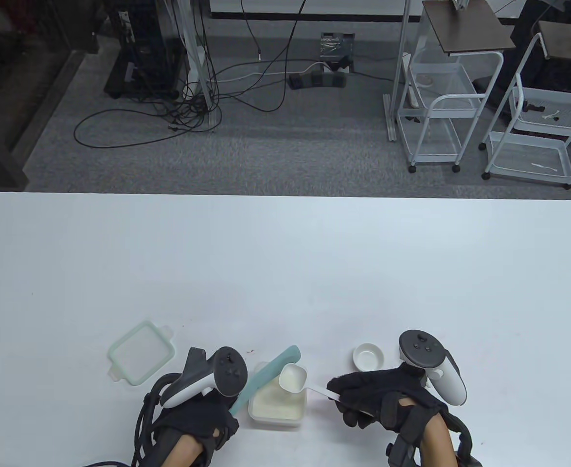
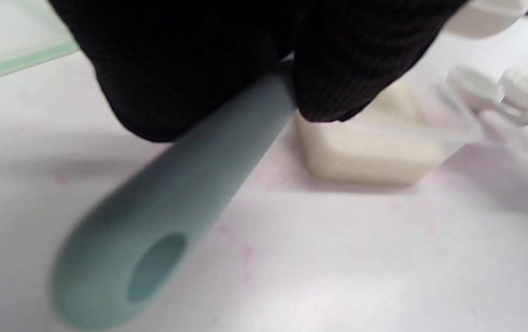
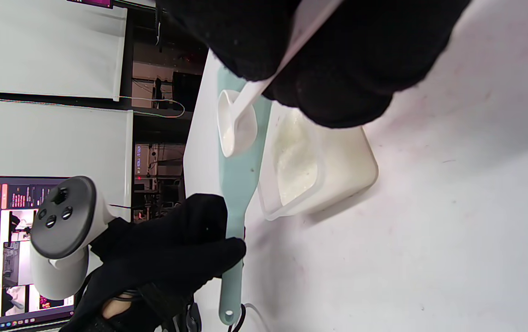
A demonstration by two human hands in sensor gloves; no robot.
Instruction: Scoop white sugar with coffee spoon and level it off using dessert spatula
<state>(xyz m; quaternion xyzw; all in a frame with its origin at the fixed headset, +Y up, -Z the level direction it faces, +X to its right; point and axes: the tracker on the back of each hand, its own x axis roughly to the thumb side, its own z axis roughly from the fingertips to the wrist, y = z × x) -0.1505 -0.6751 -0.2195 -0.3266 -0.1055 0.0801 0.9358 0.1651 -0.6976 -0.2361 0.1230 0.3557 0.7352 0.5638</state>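
A clear square container of white sugar [image 1: 279, 404] sits near the table's front edge; it also shows in the left wrist view [image 2: 374, 152] and the right wrist view [image 3: 310, 166]. My right hand [image 1: 363, 396] pinches the handle of a white coffee spoon [image 1: 293, 378], whose bowl hovers over the container's far edge [image 3: 235, 123]. My left hand [image 1: 203, 413] grips the handle of a teal dessert spatula [image 1: 266, 377], its blade lying along the container's left side beside the spoon bowl [image 3: 240, 180]. The spatula's handle end with a hole shows in the left wrist view [image 2: 153, 240].
A green-rimmed lid [image 1: 141, 351] lies left of my left hand. A small white dish [image 1: 368, 356] stands behind my right hand. The white table [image 1: 285, 267] stretches far back. A monitor [image 3: 19, 253] shows in the right wrist view.
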